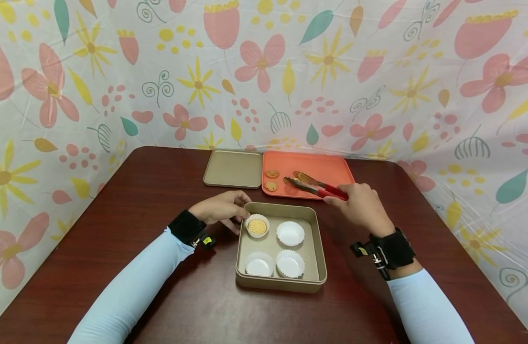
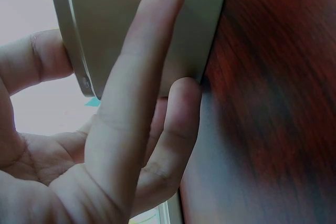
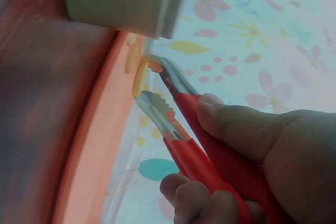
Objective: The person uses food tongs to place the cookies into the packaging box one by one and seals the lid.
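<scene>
Step, as far as I could judge: taking a cookie (image 3: 139, 80) with the tongs (image 1: 327, 193) from the orange tray (image 1: 332, 165), to put in a paper cup. Cookie showed between the tong tips in the right wrist view, at the tray's near part; could not tell whether it was firmly pinched. Two others lay on the tray's left side. In the box (image 1: 281, 284), one cup (image 1: 249, 231) of four held a yellow cookie; three stood bare.

Next move seemed to call for a gentle, even squeeze, then a level carry to a bare cup (image 1: 290, 233).

Right hand (image 1: 362, 208): arm stretched forward, fingers and thumb wrapped round the red handles, tips pointing left. Left hand (image 1: 218, 209): bent round the box's far left corner, fingers touching its outer wall, apparently steadying it.
</scene>
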The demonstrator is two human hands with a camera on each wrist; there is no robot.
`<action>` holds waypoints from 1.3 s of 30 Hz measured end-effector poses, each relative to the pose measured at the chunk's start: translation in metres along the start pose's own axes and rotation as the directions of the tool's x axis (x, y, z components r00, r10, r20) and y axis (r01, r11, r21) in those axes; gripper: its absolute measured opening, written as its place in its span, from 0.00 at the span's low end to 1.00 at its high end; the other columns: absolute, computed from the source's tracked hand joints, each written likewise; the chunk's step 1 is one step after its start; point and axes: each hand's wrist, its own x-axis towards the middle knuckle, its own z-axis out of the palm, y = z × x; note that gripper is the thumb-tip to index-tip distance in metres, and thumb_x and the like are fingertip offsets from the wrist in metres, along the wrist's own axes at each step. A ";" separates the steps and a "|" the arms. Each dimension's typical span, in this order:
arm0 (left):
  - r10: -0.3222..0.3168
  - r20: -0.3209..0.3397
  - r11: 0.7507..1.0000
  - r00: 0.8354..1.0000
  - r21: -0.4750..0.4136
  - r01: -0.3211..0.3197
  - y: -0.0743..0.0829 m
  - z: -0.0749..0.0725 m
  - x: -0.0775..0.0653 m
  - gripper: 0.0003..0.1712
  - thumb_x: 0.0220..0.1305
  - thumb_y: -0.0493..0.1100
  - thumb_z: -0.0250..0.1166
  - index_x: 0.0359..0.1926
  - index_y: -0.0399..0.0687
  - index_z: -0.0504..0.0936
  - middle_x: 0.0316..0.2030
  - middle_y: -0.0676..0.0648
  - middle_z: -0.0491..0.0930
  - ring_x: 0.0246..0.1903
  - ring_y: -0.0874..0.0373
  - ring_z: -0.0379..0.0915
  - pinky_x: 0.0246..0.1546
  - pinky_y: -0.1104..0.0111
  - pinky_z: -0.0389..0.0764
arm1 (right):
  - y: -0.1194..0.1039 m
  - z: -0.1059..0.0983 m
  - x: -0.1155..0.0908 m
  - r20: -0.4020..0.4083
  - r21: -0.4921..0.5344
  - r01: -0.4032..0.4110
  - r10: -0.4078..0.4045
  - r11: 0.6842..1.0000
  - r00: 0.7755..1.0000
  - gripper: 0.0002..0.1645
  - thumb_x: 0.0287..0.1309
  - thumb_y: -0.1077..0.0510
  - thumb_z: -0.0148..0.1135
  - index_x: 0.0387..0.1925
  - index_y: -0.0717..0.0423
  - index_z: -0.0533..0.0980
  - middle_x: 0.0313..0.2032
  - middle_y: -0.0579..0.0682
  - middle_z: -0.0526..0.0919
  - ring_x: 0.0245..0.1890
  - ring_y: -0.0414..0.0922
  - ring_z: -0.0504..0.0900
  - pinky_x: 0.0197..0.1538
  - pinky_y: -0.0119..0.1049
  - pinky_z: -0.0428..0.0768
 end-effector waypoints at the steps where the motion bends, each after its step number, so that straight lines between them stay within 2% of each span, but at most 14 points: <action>1: -0.001 0.000 1.000 1.000 -0.001 0.001 0.000 0.000 0.000 0.26 0.66 0.30 0.62 0.63 0.33 0.66 0.47 0.38 0.71 0.36 0.51 0.71 0.37 0.52 0.91 | -0.001 -0.003 -0.001 0.003 0.005 -0.002 0.002 1.000 1.000 0.28 0.66 0.42 0.68 0.51 0.63 0.82 0.27 0.54 0.82 0.24 0.50 0.76 0.27 0.44 0.73; 5: 0.000 0.001 1.000 1.000 0.001 0.000 0.000 0.000 0.001 0.26 0.66 0.30 0.62 0.62 0.33 0.66 0.47 0.38 0.71 0.36 0.51 0.71 0.37 0.52 0.91 | -0.006 -0.019 -0.007 -0.011 0.018 0.001 -0.001 1.000 1.000 0.33 0.65 0.40 0.68 0.55 0.66 0.81 0.27 0.55 0.82 0.23 0.49 0.75 0.27 0.41 0.73; 8: 0.001 0.002 1.000 1.000 0.006 -0.001 0.000 0.000 0.001 0.25 0.66 0.30 0.62 0.62 0.33 0.66 0.48 0.38 0.71 0.36 0.51 0.71 0.38 0.52 0.91 | -0.010 -0.033 -0.013 -0.010 0.027 -0.010 0.010 1.000 1.000 0.37 0.65 0.40 0.68 0.58 0.68 0.79 0.23 0.53 0.79 0.21 0.48 0.72 0.25 0.39 0.71; 14: 0.001 -0.003 1.000 1.000 0.010 -0.001 0.000 0.000 0.000 0.25 0.67 0.30 0.62 0.62 0.34 0.66 0.49 0.37 0.72 0.37 0.50 0.71 0.38 0.51 0.91 | -0.019 -0.058 -0.026 -0.001 0.023 -0.020 0.020 1.000 1.000 0.41 0.65 0.38 0.67 0.63 0.68 0.76 0.20 0.49 0.74 0.21 0.47 0.69 0.25 0.37 0.67; 20: -0.002 -0.006 1.000 1.000 0.006 0.002 -0.002 -0.001 0.001 0.25 0.66 0.30 0.62 0.62 0.35 0.66 0.49 0.37 0.71 0.37 0.50 0.70 0.38 0.51 0.91 | -0.026 -0.074 -0.037 -0.033 -0.014 0.050 -0.051 0.999 0.998 0.35 0.64 0.40 0.69 0.59 0.65 0.80 0.18 0.46 0.71 0.21 0.45 0.67 0.24 0.36 0.65; 27: -0.007 -0.006 1.000 1.000 -0.002 0.007 -0.003 0.000 0.002 0.26 0.66 0.29 0.62 0.63 0.34 0.66 0.48 0.37 0.71 0.37 0.50 0.70 0.38 0.51 0.91 | -0.032 -0.085 -0.051 -0.089 -0.052 0.145 -0.149 0.988 0.985 0.26 0.61 0.43 0.73 0.52 0.57 0.84 0.16 0.40 0.68 0.19 0.41 0.64 0.23 0.33 0.62; 32: -0.003 0.000 1.000 1.000 0.002 0.003 -0.002 0.000 0.002 0.26 0.66 0.29 0.62 0.63 0.34 0.66 0.48 0.38 0.71 0.37 0.50 0.70 0.38 0.51 0.91 | -0.038 -0.091 -0.058 -0.059 -0.055 0.156 -0.159 0.986 0.986 0.29 0.58 0.41 0.74 0.53 0.56 0.84 0.16 0.38 0.69 0.18 0.39 0.65 0.25 0.32 0.64; 39: -0.001 0.000 1.000 1.000 0.007 0.001 -0.001 0.000 0.003 0.26 0.66 0.30 0.62 0.63 0.33 0.65 0.48 0.38 0.71 0.36 0.51 0.70 0.38 0.51 0.91 | -0.041 -0.096 -0.063 0.027 -0.044 0.164 -0.163 0.986 0.986 0.30 0.58 0.39 0.74 0.53 0.56 0.85 0.23 0.36 0.81 0.23 0.38 0.71 0.28 0.32 0.70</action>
